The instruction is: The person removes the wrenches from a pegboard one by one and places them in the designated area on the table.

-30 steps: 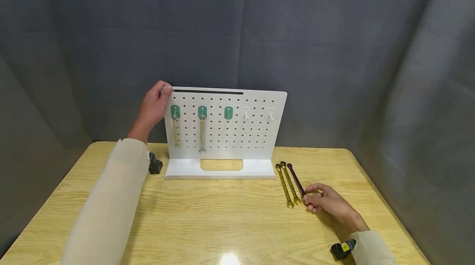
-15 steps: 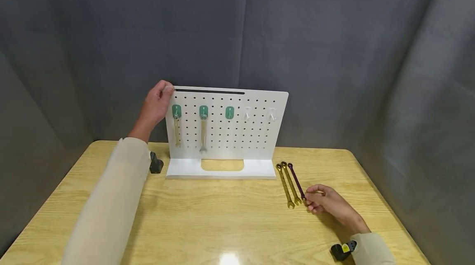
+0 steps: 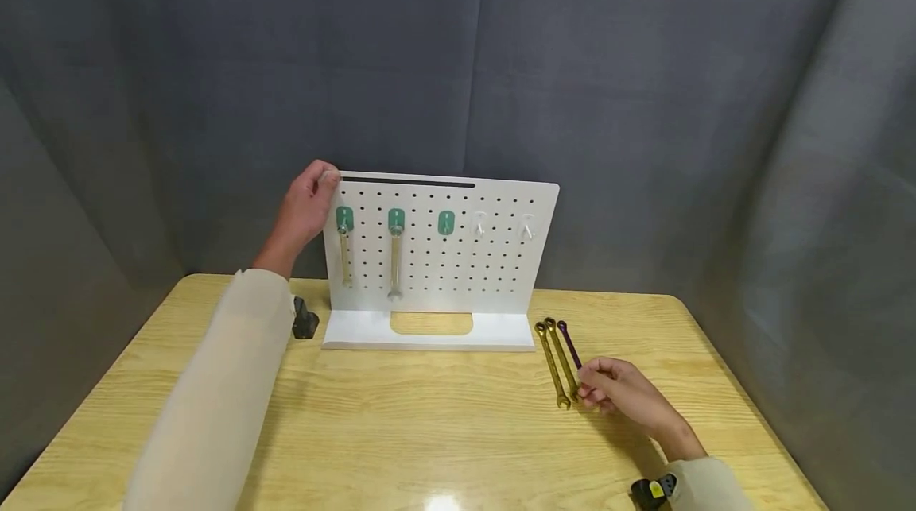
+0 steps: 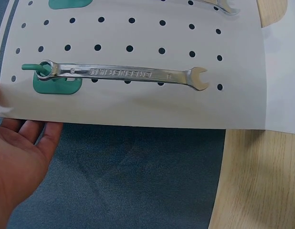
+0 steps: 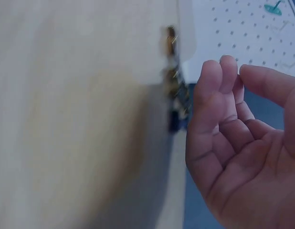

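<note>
At the upper left corner of a white pegboard (image 3: 501, 325), my left hand (image 3: 304, 209) grips the edge, with fingers behind the panel in the left wrist view. Two silver combination wrenches hang from green hooks: a shorter wrench (image 4: 123, 71) nearest this hand and a longer wrench (image 3: 395, 266) beside it. My right hand (image 3: 626, 396) is over the lower end of a purple wrench (image 3: 571, 346), covering that end in the head view. Its fingers are loosely bent, thumb near the fingertips, with nothing visible between them in the right wrist view. Two gold wrenches lie alongside, the left wrench (image 3: 552, 368) and the right wrench (image 3: 561, 350).
A bare green hook (image 3: 447, 222) and two white hooks, the left hook (image 3: 480, 226) and the right hook (image 3: 527, 228), are on the pegboard. The wooden table (image 3: 401, 423) ends at a grey curtain (image 3: 615, 98). Black wrist devices are on both arms.
My right hand has shifted slightly left and forward, over the purple wrench's lower end, which showed beside the fingertips before. My left hand keeps its grip on the pegboard. The view tilts slightly.
</note>
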`<state>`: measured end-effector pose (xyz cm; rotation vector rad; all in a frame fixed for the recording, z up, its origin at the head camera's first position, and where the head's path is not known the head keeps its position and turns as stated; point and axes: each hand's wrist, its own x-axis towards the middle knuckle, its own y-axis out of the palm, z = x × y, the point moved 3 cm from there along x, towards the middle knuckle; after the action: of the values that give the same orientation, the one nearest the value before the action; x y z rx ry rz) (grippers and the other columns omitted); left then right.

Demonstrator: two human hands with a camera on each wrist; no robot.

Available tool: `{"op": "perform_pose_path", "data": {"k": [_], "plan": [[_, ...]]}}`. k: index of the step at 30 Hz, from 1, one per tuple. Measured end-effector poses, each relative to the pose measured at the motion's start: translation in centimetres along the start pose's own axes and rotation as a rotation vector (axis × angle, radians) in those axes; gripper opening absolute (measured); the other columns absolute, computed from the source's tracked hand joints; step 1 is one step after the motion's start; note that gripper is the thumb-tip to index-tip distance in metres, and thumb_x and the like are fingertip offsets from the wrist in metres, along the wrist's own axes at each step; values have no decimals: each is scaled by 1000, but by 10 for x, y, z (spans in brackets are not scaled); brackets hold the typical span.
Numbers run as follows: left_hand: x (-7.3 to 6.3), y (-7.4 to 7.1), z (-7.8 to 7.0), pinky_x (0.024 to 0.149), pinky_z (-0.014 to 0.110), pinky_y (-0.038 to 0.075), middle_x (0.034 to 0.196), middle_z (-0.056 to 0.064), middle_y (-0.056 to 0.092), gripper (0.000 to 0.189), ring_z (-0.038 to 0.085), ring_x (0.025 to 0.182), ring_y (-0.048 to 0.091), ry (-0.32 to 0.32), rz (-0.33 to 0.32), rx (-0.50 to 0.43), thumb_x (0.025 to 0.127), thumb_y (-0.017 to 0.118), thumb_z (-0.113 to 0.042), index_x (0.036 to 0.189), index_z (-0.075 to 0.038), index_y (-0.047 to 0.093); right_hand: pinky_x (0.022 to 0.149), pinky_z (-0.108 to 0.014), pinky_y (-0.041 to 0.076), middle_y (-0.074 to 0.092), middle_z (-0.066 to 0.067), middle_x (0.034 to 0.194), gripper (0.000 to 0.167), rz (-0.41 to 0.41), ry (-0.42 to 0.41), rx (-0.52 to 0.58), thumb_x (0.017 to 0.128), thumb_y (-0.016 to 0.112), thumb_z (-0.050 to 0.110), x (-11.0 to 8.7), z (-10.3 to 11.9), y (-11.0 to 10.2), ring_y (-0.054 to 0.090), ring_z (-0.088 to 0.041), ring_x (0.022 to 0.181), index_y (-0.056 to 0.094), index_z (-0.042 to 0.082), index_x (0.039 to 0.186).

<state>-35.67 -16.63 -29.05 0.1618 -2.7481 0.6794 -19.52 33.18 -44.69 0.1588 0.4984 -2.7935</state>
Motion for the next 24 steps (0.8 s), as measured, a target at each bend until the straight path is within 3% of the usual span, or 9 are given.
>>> {"op": "perform_pose_path", "data": {"k": [6,16,19,24], "plan": [[2,3,-1,84,46,40,117,15,48,38,34,106,50,-4,-6,-11,111,41,-46,128,-13,50,65,-34,50,63,-18,94,34,-8,-43,-1,109,56,24,10,26,17,63,-27,82,59,-10,110],[3,2,-2,83,44,37,113,12,46,41,31,105,48,0,24,0,110,39,-50,127,-14,48,76,-44,57,68,-16,102,33,-4,-156,-41,108,58,24,44,65,63,67,-43,95,62,-6,122],[2,1,-1,82,43,37,113,12,46,40,30,104,49,-11,16,0,110,39,-50,126,-15,48,78,-46,57,70,-15,106,34,4,-175,-36,107,59,25,53,72,77,68,-39,96,63,-5,123],[1,0,-1,81,42,39,111,13,48,41,30,100,50,23,4,7,110,38,-49,126,-13,49,80,-49,56,70,-14,113,31,-6,-191,-9,107,59,23,68,81,95,70,-32,96,63,-1,125]]}}
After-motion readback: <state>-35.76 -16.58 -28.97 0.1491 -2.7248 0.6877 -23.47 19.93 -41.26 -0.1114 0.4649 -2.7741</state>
